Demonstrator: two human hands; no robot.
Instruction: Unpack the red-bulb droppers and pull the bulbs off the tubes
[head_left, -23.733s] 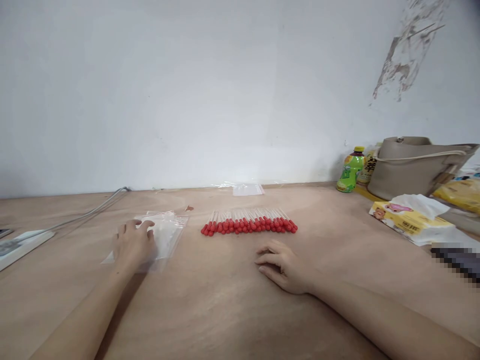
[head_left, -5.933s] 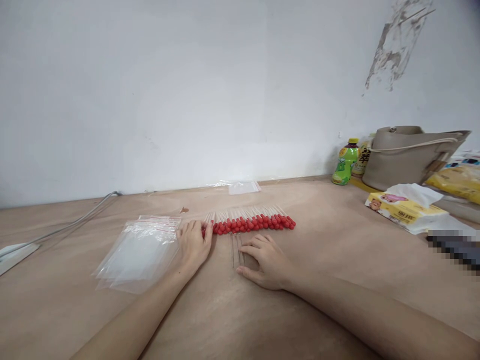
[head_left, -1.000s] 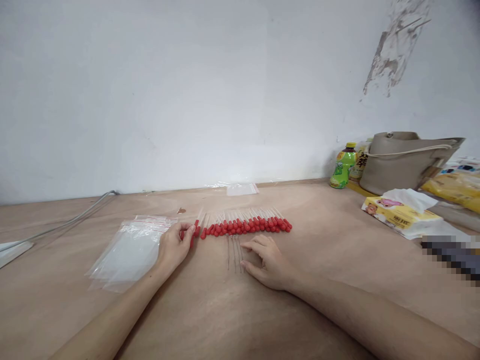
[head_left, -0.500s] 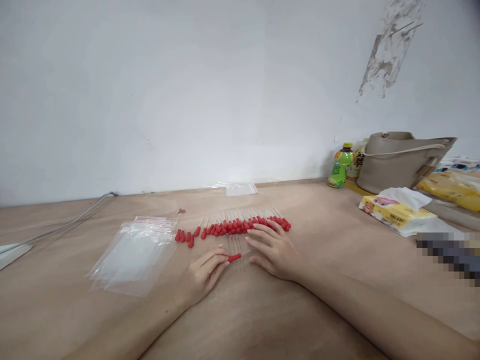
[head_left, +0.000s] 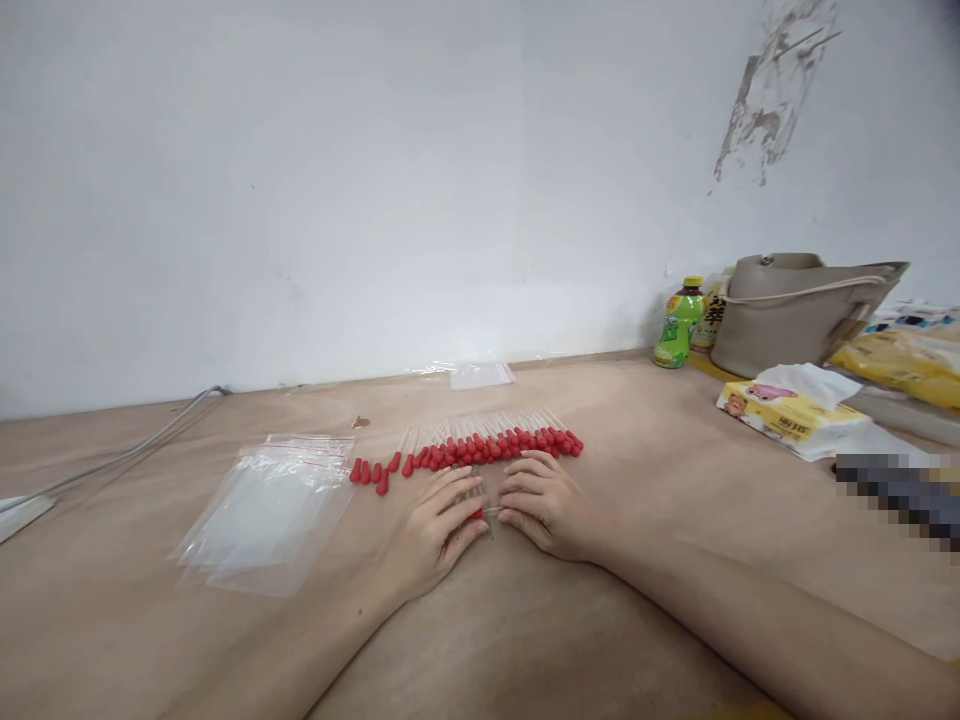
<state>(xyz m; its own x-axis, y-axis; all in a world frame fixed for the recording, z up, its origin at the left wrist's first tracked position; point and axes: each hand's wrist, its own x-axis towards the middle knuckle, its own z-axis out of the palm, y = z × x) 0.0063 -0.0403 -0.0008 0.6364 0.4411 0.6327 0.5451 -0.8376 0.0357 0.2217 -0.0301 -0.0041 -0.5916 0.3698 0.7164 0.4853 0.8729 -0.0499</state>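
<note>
Red-bulbed droppers [head_left: 487,447] lay in a row across the worktop [head_left: 480,630]. With the left hand [head_left: 435,530] I held one dropper [head_left: 475,514], fingers closed round it; I couldn't tell if the right hand [head_left: 551,510] had its fingers gripping the clear stem [head_left: 492,511]. A sideways pull could, I judged, snag the thin wires [head_left: 480,491] beneath.

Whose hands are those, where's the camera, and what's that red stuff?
No robot here: these are one person's bare left hand and right hand. The camera is worn on that person's head, looking forward and down. On the brown table lies a row of thin, clear sticks with red, bulb-shaped ends. Flat, clear plastic bags lie left, a yellow tissue pack right. The left hand holds one such stick by its red end. I can't tell whether the right hand grips it too.
</note>
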